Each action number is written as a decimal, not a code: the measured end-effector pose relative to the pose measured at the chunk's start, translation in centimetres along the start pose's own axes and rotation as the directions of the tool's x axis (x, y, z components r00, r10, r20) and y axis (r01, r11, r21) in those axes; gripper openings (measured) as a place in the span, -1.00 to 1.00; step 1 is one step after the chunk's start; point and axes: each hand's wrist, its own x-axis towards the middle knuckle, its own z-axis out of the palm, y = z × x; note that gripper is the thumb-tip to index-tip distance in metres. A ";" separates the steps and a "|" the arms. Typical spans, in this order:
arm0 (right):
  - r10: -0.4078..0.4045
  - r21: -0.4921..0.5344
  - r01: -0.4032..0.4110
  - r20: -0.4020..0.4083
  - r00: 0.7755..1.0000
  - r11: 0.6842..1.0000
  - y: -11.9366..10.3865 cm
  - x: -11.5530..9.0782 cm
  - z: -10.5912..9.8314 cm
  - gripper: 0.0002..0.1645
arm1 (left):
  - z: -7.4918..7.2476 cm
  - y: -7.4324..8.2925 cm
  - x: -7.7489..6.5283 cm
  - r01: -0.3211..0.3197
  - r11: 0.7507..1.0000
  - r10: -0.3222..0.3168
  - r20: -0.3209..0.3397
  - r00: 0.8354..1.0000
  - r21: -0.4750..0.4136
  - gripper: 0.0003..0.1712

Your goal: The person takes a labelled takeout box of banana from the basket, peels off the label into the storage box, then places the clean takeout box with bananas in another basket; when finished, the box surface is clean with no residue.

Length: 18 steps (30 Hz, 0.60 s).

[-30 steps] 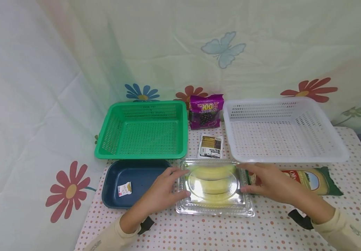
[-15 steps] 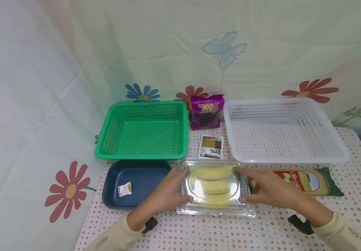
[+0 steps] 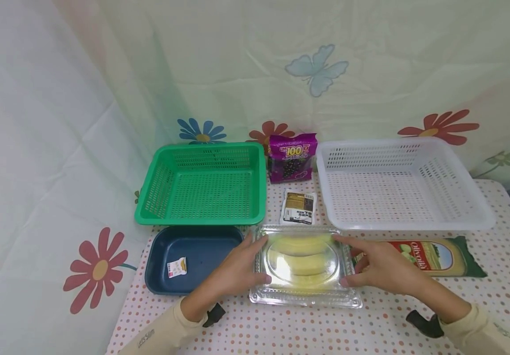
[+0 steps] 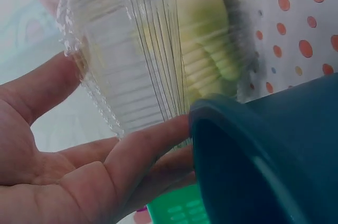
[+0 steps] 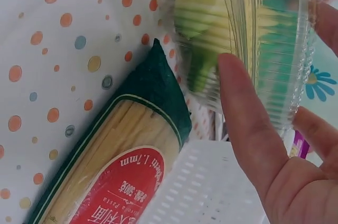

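Observation:
A clear plastic clamshell box [image 3: 306,296] stands on the table with bananas [image 3: 305,264] inside. Its lid is down. My left hand [image 3: 232,268] holds the box's left side, thumb toward the front and fingers toward the back. On the right side my right hand [image 3: 381,266] holds it the same way. In the left wrist view, the thumb touches the lid's edge and a finger lies against the ribbed side wall. The right wrist view has the index finger along the side wall. Part of each hand's grip is hidden behind the box.
A dark blue tub [image 3: 157,281] with a small white sachet [image 3: 177,267] stands left. Behind are a green basket [image 3: 259,217], a purple candy bag [image 3: 292,158], a white-gold packet [image 3: 298,207] and a white basket [image 3: 481,222]. A spaghetti pack [image 3: 445,259] lies beside my right hand.
My left hand has shifted slightly and its fingers have settled closer along the box's side. The right hand has adjusted a little around the other side. The box has stayed in place.

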 end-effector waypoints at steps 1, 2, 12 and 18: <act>0.008 0.004 -0.008 0.000 1.000 1.000 -0.1 -0.1 0.0 0.21 | -0.1 0.0 -0.1 0.003 1.000 -0.003 0.003 1.000 0.000 0.11; 0.015 0.009 -0.015 0.003 1.000 1.000 -0.1 -0.2 0.0 0.21 | -0.2 0.1 -0.2 0.003 1.000 -0.003 0.006 1.000 -0.003 0.10; 0.016 0.078 -0.021 0.070 0.997 0.997 -1.7 -1.5 -2.0 0.12 | -2.4 1.2 -2.7 -0.025 0.997 0.026 0.015 1.000 -0.069 0.02; -0.029 0.110 0.018 0.094 0.995 0.994 -3.2 -2.2 -3.9 0.05 | -4.6 2.3 -4.6 -0.001 0.983 0.006 0.030 1.000 -0.182 -0.06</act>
